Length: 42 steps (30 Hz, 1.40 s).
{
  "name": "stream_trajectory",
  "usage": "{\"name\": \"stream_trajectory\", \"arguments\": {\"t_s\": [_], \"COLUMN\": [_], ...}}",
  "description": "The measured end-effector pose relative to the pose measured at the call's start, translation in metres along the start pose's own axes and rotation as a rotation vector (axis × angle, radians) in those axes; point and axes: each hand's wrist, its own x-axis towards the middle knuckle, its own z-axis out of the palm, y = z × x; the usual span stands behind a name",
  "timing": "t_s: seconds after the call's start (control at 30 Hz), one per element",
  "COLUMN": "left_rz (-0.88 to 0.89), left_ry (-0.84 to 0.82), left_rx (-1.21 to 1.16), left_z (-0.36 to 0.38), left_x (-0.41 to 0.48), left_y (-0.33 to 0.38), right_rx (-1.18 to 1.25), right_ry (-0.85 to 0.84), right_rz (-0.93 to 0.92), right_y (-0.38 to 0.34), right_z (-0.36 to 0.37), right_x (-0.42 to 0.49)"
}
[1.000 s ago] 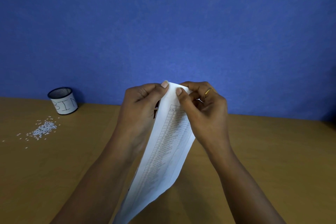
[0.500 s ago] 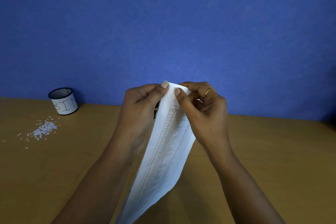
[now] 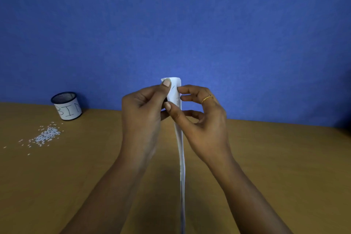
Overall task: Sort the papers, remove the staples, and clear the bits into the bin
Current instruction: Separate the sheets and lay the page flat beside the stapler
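I hold stapled white papers (image 3: pixel 181 157) upright above the wooden table (image 3: pixel 275 167), turned almost edge-on to me. My left hand (image 3: pixel 144 106) pinches the top corner between thumb and fingers. A small staple (image 3: pixel 173 87) shows as a thin dark line on the folded top corner. My right hand (image 3: pixel 197 112) holds the same corner, thumb in front and fingertips touching the paper's right side. At the far left stands a black mesh bin (image 3: pixel 66 105) with a white label reading BIN. White paper bits (image 3: pixel 46 136) lie scattered in front of it.
A blue wall (image 3: pixel 190 24) rises behind the table's far edge. The table's wooden top stretches wide on both sides of my arms.
The papers have turned from showing their printed face to nearly edge-on. My right hand's fingers have loosened and shifted to the right side of the top corner. The staple has come into sight.
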Motion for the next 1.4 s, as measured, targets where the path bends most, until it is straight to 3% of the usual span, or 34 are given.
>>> {"name": "stream_trajectory", "arguments": {"t_s": [0.2, 0.5, 0.63, 1.4], "left_rz": [0.014, 0.081, 0.085, 0.046], "left_ry": [-0.051, 0.025, -0.022, -0.115], "left_rx": [0.054, 0.3, 0.461, 0.438], "left_z": [-0.001, -0.01, -0.009, -0.006], "left_x": [0.0, 0.005, 0.007, 0.01], "left_y": [0.001, 0.001, 0.002, 0.002], "right_rx": [0.02, 0.278, 0.349, 0.313], "right_ry": [-0.023, -0.055, -0.13, -0.1], "right_rz": [0.006, 0.28, 0.348, 0.308], "right_y": [-0.004, -0.004, -0.006, -0.01], "right_z": [-0.007, -0.019, -0.021, -0.019], "right_x": [0.001, 0.008, 0.008, 0.008]}}
